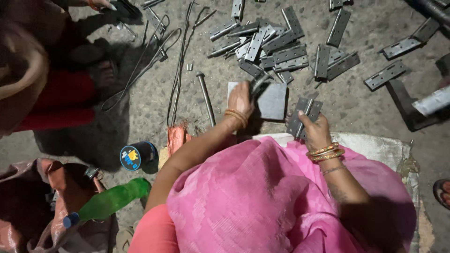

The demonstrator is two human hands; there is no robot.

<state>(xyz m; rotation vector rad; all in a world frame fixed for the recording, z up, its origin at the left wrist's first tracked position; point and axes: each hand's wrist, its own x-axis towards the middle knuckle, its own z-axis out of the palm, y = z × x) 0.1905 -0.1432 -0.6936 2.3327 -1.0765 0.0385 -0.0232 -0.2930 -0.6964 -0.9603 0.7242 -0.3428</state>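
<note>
Floor [356, 112] carrying everything. Flat metal block [273, 100] lying at centre, just ahead of the person's knees. Left hand [240, 100] resting at the block's left edge, gripping a small tool [259, 83] that is angling over the block. Right hand [315, 130] sitting right of the block, gripping an open hinge [303, 118]. Pile of hinges [281, 44] spreading beyond the block, more scattering off to the right. Long pin [206, 98] lying left of the block; wires [180, 61] running further left. Round tin [137, 156] and bottle [110, 201] lying near left, beside a bag [28, 206]. Sack [375, 145] spreading under the person.
</note>
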